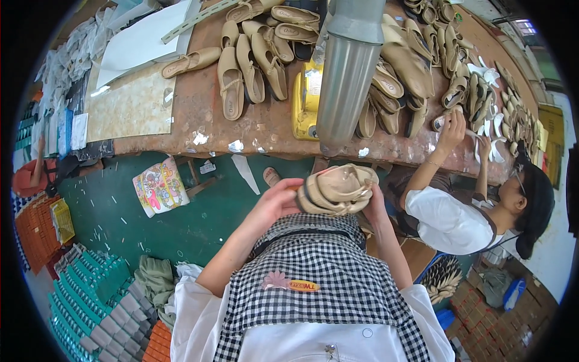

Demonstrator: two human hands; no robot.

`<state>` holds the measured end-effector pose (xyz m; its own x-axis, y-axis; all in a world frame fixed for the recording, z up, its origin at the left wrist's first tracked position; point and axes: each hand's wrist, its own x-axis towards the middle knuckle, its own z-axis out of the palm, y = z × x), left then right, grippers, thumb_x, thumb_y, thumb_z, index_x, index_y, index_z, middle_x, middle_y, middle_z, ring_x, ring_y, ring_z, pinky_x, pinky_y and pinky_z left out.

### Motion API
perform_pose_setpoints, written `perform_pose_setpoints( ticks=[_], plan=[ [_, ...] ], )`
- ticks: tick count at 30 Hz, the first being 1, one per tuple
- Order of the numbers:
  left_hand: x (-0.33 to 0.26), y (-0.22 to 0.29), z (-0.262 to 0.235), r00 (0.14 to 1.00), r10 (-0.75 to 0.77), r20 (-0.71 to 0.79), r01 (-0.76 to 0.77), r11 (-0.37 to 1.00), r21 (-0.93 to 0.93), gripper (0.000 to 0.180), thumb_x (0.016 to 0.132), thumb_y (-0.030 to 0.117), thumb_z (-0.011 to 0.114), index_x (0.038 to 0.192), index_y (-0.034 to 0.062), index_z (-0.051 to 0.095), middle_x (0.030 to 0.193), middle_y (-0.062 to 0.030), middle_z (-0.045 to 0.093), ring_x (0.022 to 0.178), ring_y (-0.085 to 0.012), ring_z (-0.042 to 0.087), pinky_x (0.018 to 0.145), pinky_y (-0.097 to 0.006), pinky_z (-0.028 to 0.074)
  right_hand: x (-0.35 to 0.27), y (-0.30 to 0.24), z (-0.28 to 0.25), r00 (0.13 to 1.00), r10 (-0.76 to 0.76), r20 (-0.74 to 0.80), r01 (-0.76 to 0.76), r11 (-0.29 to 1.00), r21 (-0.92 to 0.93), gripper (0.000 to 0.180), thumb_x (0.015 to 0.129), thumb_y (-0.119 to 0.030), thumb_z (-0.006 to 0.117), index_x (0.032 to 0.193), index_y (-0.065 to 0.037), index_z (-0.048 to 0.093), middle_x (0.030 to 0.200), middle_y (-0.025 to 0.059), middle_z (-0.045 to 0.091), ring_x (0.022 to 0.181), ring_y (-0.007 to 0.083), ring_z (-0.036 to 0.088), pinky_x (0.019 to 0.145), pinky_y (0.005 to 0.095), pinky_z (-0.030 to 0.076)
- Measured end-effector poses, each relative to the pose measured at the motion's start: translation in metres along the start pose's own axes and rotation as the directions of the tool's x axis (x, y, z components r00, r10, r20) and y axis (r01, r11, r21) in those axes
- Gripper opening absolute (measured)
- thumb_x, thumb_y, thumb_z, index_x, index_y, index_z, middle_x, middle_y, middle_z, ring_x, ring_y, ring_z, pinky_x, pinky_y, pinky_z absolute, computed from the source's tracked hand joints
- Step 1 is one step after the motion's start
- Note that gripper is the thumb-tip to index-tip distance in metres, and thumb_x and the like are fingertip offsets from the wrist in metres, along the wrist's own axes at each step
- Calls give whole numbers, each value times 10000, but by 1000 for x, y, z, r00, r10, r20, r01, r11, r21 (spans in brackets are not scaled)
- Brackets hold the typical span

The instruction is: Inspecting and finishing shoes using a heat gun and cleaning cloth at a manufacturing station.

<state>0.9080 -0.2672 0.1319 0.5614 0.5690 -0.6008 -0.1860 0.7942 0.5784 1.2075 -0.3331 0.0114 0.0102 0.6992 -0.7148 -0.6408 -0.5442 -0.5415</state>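
A small stack of beige shoes [339, 190] with thin bows is held between my two hands, just above my checked apron [313, 271] and off the table's near edge. From the left, my left hand [279, 199] closes on the heel or toe ends; which end it is I cannot tell. My right hand [376, 205] grips the opposite side, with its fingers mostly hidden behind the shoes. More beige shoes [252, 72] of the same kind lie on the brown worktable [199, 123] beyond.
A grey metal pipe [350, 78] rises at the table edge beside a yellow machine [306, 99]. To the right, a co-worker [458, 220] handles a shoe and white pieces. A patterned stool seat [161, 187] stands at left, near stacked green and grey boxes [96, 301].
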Motion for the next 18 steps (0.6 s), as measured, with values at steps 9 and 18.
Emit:
perform_pose_setpoints(
  ticks=[9,18],
  plan=[
    [-8,-19,-13,982,-83,-167,44,973,-228,574,973,451,259,1318,6,373,1264,-121,481,1102,-199,528,915,-319,464,-13,-47,85,983,-130,-130,62,900,-431,410,865,-286,511,1150,8,503,1067,92,580,980,172,548,871,288,409],
    [-22,-12,0,977,188,-99,-166,965,202,543,831,151,636,1285,-34,400,1174,-97,554,1070,-141,514,921,-278,416,-31,-69,91,969,-214,-126,113,832,-544,425,873,-311,506,1124,31,532,1074,101,583,974,162,537,861,266,402]
  ],
)
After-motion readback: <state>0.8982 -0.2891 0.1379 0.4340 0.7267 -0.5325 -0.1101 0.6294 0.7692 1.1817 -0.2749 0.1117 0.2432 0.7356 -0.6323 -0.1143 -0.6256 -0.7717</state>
